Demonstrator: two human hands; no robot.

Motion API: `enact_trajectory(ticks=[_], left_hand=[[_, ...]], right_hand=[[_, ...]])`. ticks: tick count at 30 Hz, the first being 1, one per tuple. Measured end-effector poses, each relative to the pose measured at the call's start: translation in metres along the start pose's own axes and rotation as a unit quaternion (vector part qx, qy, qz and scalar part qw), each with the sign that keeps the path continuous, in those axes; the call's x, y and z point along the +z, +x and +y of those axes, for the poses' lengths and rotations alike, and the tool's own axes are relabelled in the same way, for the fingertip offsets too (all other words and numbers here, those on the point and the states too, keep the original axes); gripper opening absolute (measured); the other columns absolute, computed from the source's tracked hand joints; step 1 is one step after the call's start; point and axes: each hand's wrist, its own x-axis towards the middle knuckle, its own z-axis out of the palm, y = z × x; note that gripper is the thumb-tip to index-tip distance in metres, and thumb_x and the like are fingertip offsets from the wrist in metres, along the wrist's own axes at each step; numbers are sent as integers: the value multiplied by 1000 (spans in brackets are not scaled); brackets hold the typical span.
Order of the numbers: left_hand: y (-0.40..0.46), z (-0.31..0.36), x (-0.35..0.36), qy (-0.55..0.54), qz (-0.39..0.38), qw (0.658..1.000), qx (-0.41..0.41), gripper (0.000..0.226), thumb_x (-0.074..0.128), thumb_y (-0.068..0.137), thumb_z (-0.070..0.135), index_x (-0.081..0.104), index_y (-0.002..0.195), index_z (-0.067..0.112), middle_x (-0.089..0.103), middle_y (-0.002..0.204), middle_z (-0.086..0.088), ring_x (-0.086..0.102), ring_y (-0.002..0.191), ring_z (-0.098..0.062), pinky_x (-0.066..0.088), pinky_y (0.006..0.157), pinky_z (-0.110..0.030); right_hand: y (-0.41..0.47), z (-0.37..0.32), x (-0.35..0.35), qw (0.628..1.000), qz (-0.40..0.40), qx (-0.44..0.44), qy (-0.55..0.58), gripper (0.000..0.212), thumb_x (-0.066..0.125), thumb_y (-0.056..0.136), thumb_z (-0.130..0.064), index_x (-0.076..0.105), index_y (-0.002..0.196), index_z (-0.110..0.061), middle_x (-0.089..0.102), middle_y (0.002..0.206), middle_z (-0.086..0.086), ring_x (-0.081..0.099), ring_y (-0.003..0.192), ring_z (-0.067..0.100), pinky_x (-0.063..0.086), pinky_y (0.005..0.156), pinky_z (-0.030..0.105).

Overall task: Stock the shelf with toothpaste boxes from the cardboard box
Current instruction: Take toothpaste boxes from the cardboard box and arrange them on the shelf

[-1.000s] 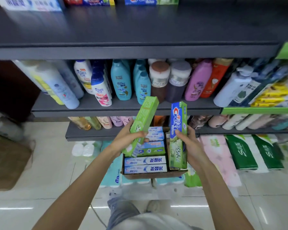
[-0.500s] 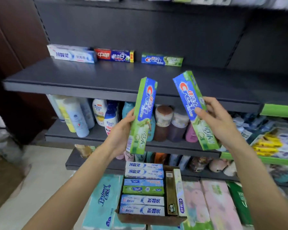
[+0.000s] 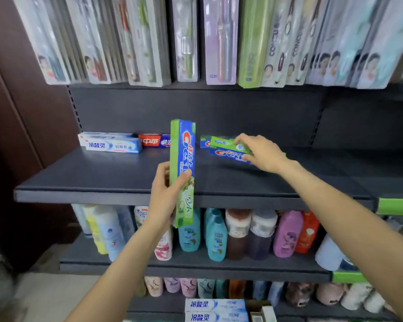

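Observation:
My left hand point(image 3: 166, 196) grips a green and blue Crest toothpaste box point(image 3: 182, 159), upright, in front of the dark shelf point(image 3: 102, 173). My right hand point(image 3: 262, 154) reaches over the shelf and holds a second Crest box point(image 3: 228, 149) lying flat near the back, against another Crest box point(image 3: 204, 142) there. A white and blue box point(image 3: 109, 142) and a red and blue box point(image 3: 153, 141) lie at the shelf's back left. The cardboard box point(image 3: 263, 310) with white toothpaste boxes point(image 3: 214, 309) shows at the bottom edge.
Toothbrush packs point(image 3: 186, 38) hang in a row above the shelf. Shampoo and lotion bottles point(image 3: 215, 235) crowd the shelf below, with more bottles point(image 3: 172, 285) one level lower. A brown wall point(image 3: 21, 112) stands on the left. Green price strips point(image 3: 397, 206) mark the shelf edges at right.
The view has tilted up to the toothpaste shelf. My right hand has carried its Crest box from mid-air down onto the back of the shelf. My left hand has lifted its box higher.

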Motion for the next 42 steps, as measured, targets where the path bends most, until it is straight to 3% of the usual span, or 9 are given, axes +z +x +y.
enact_trajectory(ticks=[12, 17, 22, 26, 28, 31, 35, 38, 42], left_hand=[[123, 26, 11, 154, -51, 985, 54, 30, 78, 72, 32, 64, 97, 25, 72, 97, 13, 65, 96, -7, 48, 87, -27], [150, -4, 33, 75, -43, 996, -32, 24, 75, 78, 16, 62, 97, 15, 70, 99, 0, 64, 78, -2, 49, 65, -14], [161, -24, 47, -46, -140, 982, -116, 25, 67, 85, 17, 54, 107, 15, 68, 112, -10, 69, 89, -17, 57, 74, -23], [182, -31, 31, 76, -98, 991, -57, 46, 79, 74, 16, 50, 109, 16, 64, 105, -4, 65, 85, -12, 53, 65, -17], [197, -36, 19, 244, -124, 962, 7, 49, 83, 69, 23, 51, 106, 19, 63, 100, 1, 62, 86, -11, 49, 70, -19], [213, -46, 18, 492, -161, 853, 59, 42, 76, 74, 42, 51, 104, 26, 64, 96, 9, 61, 91, -13, 44, 72, -28], [224, -54, 38, 655, -132, 737, 100, 41, 60, 86, 45, 52, 117, 19, 66, 110, -3, 60, 104, -24, 45, 76, -34], [220, -52, 51, 674, -92, 724, 119, 42, 59, 87, 40, 50, 120, 16, 59, 117, -8, 54, 111, -28, 46, 79, -38], [196, -38, 55, 617, -84, 762, 177, 40, 58, 86, 37, 53, 121, 20, 57, 119, -3, 51, 114, -24, 46, 81, -37]], right_hand=[[110, 18, 64, 997, -67, 4, 42, 29, 55, 91, -12, 57, 118, -19, 59, 123, 7, 46, 117, 26, 36, 96, 34], [84, 4, 33, 908, -41, 44, 414, 27, 46, 97, -38, 58, 119, -28, 61, 123, -3, 58, 114, 15, 43, 98, 29], [59, 18, 18, 967, -91, -22, 235, 56, 69, 84, -22, 44, 134, -31, 60, 111, -2, 58, 101, 16, 45, 90, 27], [59, 43, 23, 985, -72, -1, 158, 52, 69, 82, -18, 50, 127, -37, 60, 113, -6, 55, 104, 17, 45, 92, 42], [63, 48, 29, 992, -74, 5, 101, 51, 67, 84, -19, 49, 127, -39, 56, 123, -6, 51, 112, 17, 44, 94, 42], [75, 45, 42, 996, -89, 9, 9, 50, 61, 87, -18, 45, 130, -38, 48, 137, -5, 44, 125, 21, 42, 97, 40], [89, 37, 63, 990, -62, 71, -104, 43, 51, 92, -17, 46, 133, -30, 45, 139, 1, 41, 127, 26, 36, 101, 39], [86, 28, 66, 989, -15, 101, -109, 39, 50, 93, -30, 47, 132, -26, 45, 136, 4, 41, 123, 27, 34, 100, 40], [57, 10, 52, 995, 64, 65, -49, 31, 49, 94, -30, 56, 123, -23, 53, 129, 0, 46, 117, 24, 36, 95, 35]])
